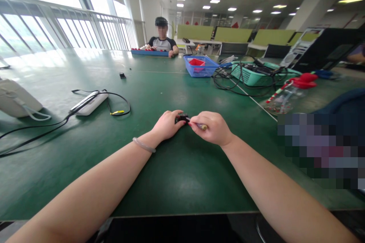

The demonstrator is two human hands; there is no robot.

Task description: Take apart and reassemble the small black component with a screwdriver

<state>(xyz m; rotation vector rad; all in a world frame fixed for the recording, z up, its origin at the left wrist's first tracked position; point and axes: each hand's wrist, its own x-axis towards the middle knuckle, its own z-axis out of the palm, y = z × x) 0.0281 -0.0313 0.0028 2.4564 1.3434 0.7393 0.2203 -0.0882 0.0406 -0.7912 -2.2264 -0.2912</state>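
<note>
Both my hands meet at the middle of the green table (159, 182). My left hand (167, 124) is closed around a small black part (182, 117) that rests on the table surface. My right hand (212, 127) pinches a thin tool with a yellowish handle (201, 125), and its tip touches the black part. A clear band circles my left wrist. Most of the black part is hidden by my fingers.
A white power strip (89, 103) with black cables lies at left, a white device (15, 100) at the far left. A blue basket (200, 66), a green basket (251, 76) of cables and a plastic bag (285, 95) lie at right. Another person (162, 41) sits at the far end.
</note>
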